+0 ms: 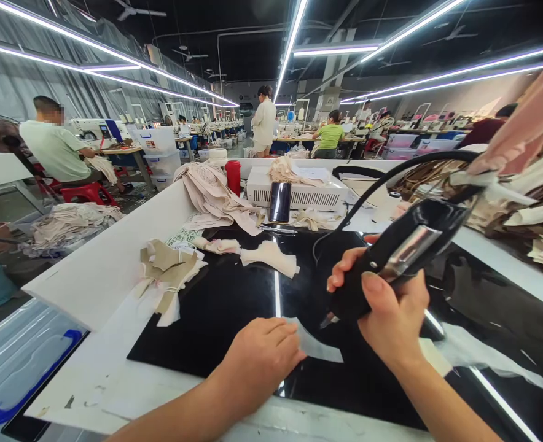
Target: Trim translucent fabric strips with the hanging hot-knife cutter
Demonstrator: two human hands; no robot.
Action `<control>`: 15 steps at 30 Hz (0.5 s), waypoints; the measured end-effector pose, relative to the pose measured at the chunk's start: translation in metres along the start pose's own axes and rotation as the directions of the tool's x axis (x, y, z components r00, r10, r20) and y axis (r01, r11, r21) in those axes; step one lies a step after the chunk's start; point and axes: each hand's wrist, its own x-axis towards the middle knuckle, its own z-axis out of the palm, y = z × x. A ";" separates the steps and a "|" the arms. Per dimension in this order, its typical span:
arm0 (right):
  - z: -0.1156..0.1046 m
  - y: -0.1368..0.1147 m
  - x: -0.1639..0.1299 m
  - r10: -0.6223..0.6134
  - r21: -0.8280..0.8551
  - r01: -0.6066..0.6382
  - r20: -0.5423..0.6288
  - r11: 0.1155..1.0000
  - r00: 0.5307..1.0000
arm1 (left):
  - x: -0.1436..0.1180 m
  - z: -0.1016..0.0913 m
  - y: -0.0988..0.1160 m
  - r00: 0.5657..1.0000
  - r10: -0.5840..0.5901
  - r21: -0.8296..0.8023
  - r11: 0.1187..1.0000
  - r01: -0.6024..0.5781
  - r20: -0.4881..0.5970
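Observation:
My right hand (391,307) grips a black corded hand tool (405,248) with a shiny metal plate, its tip pointing down at a thin translucent strip (317,347) on the glossy black work surface (225,307). My left hand (262,353) lies flat on the near end of that strip, fingers together. The tool's black cord (391,172) arcs up and away to the right.
Beige fabric pieces (170,270) and white scraps (269,255) lie at the back left of the black surface. A white box unit (299,193), a phone (279,201) and a red cup (233,177) stand behind. Stacked fabric (529,202) fills the right. Other people work at distant tables.

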 end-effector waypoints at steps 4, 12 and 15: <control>0.023 0.015 -0.001 -0.028 0.058 0.028 0.003 0.998 1.000 | 0.001 0.001 0.000 1.000 -0.003 0.018 1.000 0.003 0.002; 0.028 0.028 -0.001 -0.034 0.020 0.034 0.005 0.999 0.999 | 0.002 0.002 0.001 1.000 0.000 0.030 1.000 0.000 -0.022; 0.027 0.028 -0.003 -0.027 0.020 0.027 -0.005 0.999 1.000 | 0.002 0.002 0.002 1.000 0.005 0.048 0.999 -0.004 -0.016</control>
